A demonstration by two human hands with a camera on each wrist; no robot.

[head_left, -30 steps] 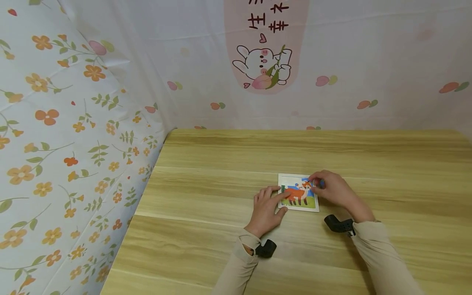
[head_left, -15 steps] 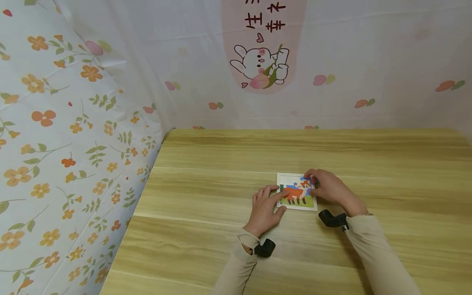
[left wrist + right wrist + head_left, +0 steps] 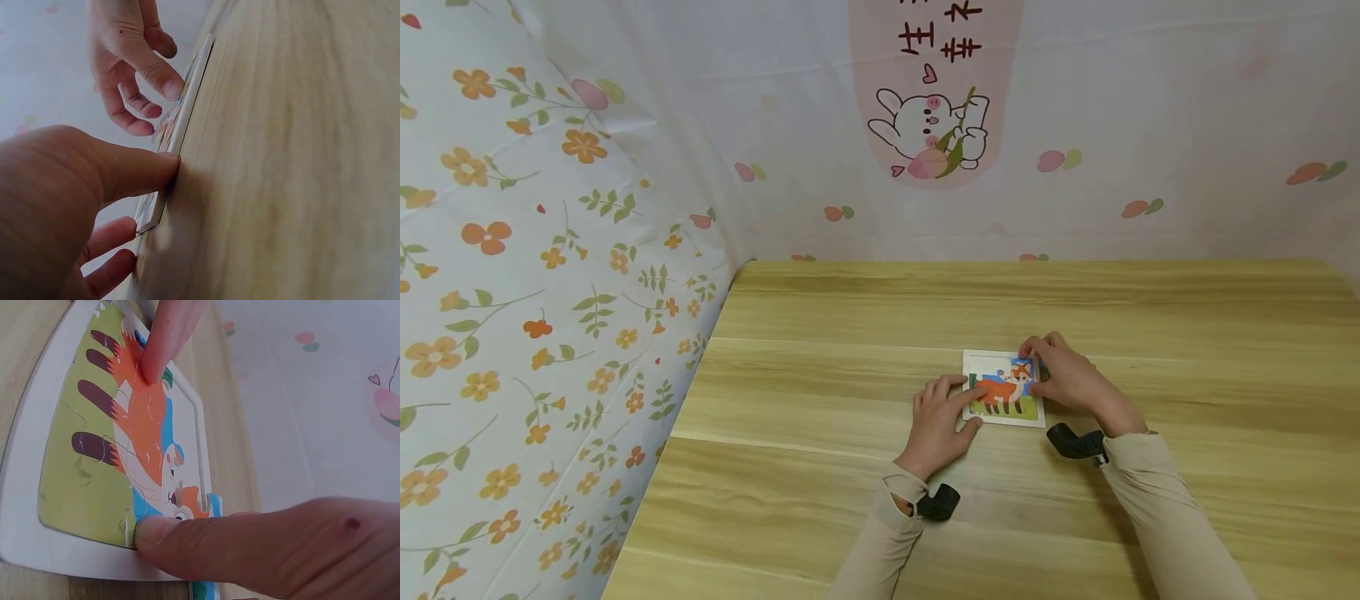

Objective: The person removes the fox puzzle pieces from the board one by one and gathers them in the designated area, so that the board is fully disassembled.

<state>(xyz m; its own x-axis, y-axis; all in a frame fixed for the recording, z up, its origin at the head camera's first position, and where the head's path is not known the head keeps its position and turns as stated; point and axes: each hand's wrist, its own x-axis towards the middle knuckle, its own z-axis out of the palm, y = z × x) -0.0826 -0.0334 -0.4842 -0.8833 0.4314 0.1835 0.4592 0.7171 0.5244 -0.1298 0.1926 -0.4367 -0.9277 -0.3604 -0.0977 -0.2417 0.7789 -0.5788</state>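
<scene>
A fox jigsaw puzzle [image 3: 140, 428] lies in a shallow white tray [image 3: 1028, 422] on the table. Bare white shows along the tray's upper left part. My left hand [image 3: 936, 427] steadies the tray from the left, index finger pressed on the fox's body and thumb [image 3: 140, 167] at the near edge. At the upper right corner, my right hand [image 3: 1070, 379] has its thumb [image 3: 178, 540] on the picture's right side, fingers curled over the far side. A blue-edged jigsaw piece [image 3: 215, 505] sticks up over the rim there, partly hidden by that hand.
The wood-grain table [image 3: 820, 392] extends around the tray. White floral cloth [image 3: 550, 333] hangs on the left, and a cloth with a printed rabbit [image 3: 932, 129] hangs behind. Black wrist cameras [image 3: 940, 502] sit at both cuffs.
My right hand has moved slightly left and in over the tray's upper right corner, its thumb now on the picture's right side. The left hand stays in place.
</scene>
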